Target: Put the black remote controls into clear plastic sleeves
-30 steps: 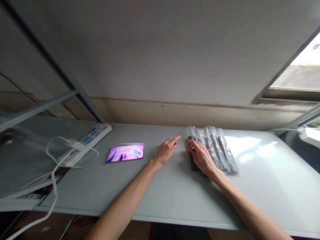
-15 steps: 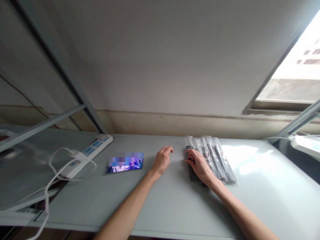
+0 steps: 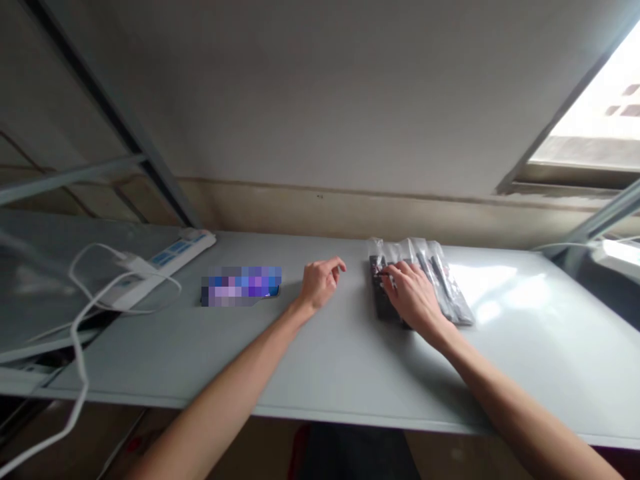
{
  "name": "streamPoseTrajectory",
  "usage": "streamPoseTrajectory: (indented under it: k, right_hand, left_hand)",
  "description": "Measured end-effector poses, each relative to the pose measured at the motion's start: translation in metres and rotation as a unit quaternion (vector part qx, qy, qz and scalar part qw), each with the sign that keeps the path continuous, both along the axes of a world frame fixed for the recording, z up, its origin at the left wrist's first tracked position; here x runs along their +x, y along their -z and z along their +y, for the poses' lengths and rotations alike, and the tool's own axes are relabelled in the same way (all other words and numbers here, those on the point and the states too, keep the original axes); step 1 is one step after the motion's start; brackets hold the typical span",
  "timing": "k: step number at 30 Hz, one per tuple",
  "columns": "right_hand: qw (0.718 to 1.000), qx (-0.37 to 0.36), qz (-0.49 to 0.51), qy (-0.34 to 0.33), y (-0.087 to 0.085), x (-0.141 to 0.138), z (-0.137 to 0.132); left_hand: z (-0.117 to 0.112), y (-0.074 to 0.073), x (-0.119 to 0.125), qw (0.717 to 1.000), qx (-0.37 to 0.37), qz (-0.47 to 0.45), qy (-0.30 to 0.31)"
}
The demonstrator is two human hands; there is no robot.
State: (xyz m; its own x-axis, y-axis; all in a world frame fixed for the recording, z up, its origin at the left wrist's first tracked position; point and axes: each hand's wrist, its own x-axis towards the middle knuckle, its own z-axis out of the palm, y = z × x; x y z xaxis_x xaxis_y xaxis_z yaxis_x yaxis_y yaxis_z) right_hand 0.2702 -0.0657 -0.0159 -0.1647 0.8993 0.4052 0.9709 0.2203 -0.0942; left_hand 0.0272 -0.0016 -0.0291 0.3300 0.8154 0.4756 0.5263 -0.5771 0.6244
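Left hand (image 3: 320, 283): fingers loosely curled above the bench (image 3: 330, 363), nothing visibly held. Right hand (image 3: 413, 297): over the clear packets (image 3: 446, 283) lying side by side; whether it grips one cannot be told. Packet handling seems in hand; lifting one would call for an edge pinch. Leftward: phone (image 3: 240, 287), then power strip (image 3: 186, 253).

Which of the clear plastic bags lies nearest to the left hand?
The leftmost bag of the row: it is at the end facing the left hand, and the other bags lie farther right.
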Motion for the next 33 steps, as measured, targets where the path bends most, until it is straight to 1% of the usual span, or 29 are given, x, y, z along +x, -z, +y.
streamPoseTrajectory:
  k: [2, 4, 7, 10, 12, 15, 19, 23, 25, 26, 28, 29, 30, 31, 33]
  right_hand:
    - [1.000, 0.003, 0.010, -0.025, 0.005, -0.003, 0.000]
    - [0.999, 0.000, 0.012, -0.040, 0.010, -0.007, -0.001]
    - [0.999, 0.002, -0.002, -0.044, 0.014, -0.013, -0.004]
    - [0.999, 0.013, -0.013, -0.038, 0.014, -0.020, -0.008]
    - [0.999, 0.008, -0.010, -0.029, 0.013, -0.022, -0.010]
    - [1.000, -0.027, 0.002, -0.010, 0.009, -0.022, -0.011]
    - [0.998, -0.056, 0.002, 0.016, 0.006, -0.016, -0.008]
    - [0.998, -0.046, -0.009, 0.030, 0.004, -0.010, -0.004]
    - [0.999, -0.032, -0.010, 0.020, 0.001, -0.009, -0.003]
    - [1.000, -0.024, -0.003, 0.008, -0.001, -0.010, -0.003]
    - [0.999, -0.010, 0.037, -0.028, -0.006, -0.011, -0.004]
    - [0.996, -0.007, 0.076, -0.046, -0.008, -0.012, -0.005]
    - [0.990, -0.004, 0.126, -0.060, -0.010, -0.013, -0.006]
    - [0.980, -0.006, 0.186, -0.071, -0.012, -0.014, -0.007]
    - [0.943, -0.038, 0.316, -0.094, -0.014, -0.017, -0.009]
  left_hand:
    - [-0.001, 0.002, 0.001, 1.000, 0.000, 0.005, 0.008]
    - [-0.003, 0.005, 0.002, 0.999, 0.000, 0.031, 0.037]
    - [-0.005, 0.007, 0.005, 0.995, 0.003, 0.074, 0.073]
    - [-0.005, 0.006, 0.006, 0.993, 0.002, 0.088, 0.080]
    - [-0.004, 0.005, 0.006, 0.993, 0.008, 0.088, 0.080]
    - [-0.002, 0.004, 0.006, 0.993, 0.020, 0.088, 0.080]
    - [-0.004, 0.001, 0.006, 0.991, 0.037, 0.074, 0.105]
    - [-0.008, -0.002, 0.005, 0.988, 0.039, 0.028, 0.144]
    - [-0.008, -0.002, 0.006, 0.987, 0.034, 0.018, 0.154]
    - [-0.008, -0.001, 0.006, 0.988, 0.024, 0.012, 0.150]
    - [-0.006, 0.000, 0.009, 0.991, -0.018, -0.036, 0.125]
    - [-0.004, 0.000, 0.011, 0.989, -0.054, -0.089, 0.106]
    - [-0.001, 0.001, 0.012, 0.978, -0.097, -0.158, 0.090]
    - [0.001, 0.001, 0.013, 0.957, -0.146, -0.239, 0.077]
    - [0.006, 0.000, 0.014, 0.889, -0.244, -0.381, 0.077]
